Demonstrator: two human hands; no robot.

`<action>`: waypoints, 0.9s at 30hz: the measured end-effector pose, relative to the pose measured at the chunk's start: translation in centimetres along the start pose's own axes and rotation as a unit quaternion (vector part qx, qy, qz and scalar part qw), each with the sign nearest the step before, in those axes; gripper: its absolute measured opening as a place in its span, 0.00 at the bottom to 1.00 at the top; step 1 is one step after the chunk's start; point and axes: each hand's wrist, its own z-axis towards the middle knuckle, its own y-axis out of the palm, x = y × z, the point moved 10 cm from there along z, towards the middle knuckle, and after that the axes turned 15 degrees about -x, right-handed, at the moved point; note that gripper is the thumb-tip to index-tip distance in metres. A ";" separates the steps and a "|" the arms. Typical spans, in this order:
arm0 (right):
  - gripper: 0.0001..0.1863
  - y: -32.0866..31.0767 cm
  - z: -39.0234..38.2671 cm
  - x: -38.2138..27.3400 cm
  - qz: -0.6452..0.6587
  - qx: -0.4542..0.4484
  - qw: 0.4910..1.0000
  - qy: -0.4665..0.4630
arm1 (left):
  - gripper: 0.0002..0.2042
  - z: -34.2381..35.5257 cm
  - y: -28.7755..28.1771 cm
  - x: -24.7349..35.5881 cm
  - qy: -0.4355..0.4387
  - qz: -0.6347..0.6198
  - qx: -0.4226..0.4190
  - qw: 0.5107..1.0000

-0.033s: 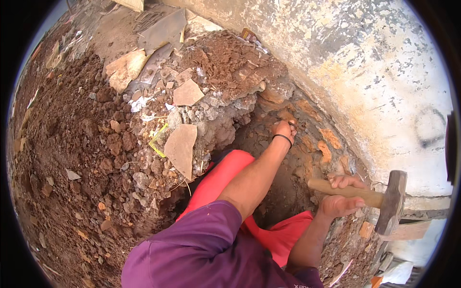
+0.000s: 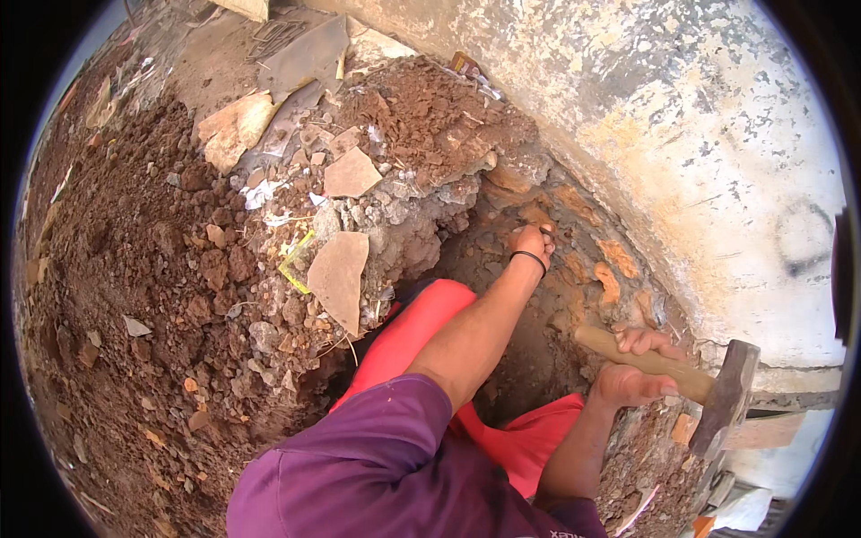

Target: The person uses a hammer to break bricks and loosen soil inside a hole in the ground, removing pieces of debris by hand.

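Near right hand (image 2: 639,368) grips a grey-headed, wooden-handled hammer (image 2: 689,377). Misaimed blows could bruise far left hand (image 2: 529,241), clenching something dark (image 2: 546,231).

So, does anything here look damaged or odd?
Yes. The wall looks worn, its paint patchy and flaking; rough orange masonry is exposed at its foot, near the left hand. Broken flat slabs and white scraps also lie scattered on the dirt.
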 end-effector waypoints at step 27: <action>0.33 -0.4 -0.1 -3.7 0.013 -0.020 0.995 -0.096 | 0.04 -0.1 -1.4 0.6 -0.014 0.008 0.029 0.999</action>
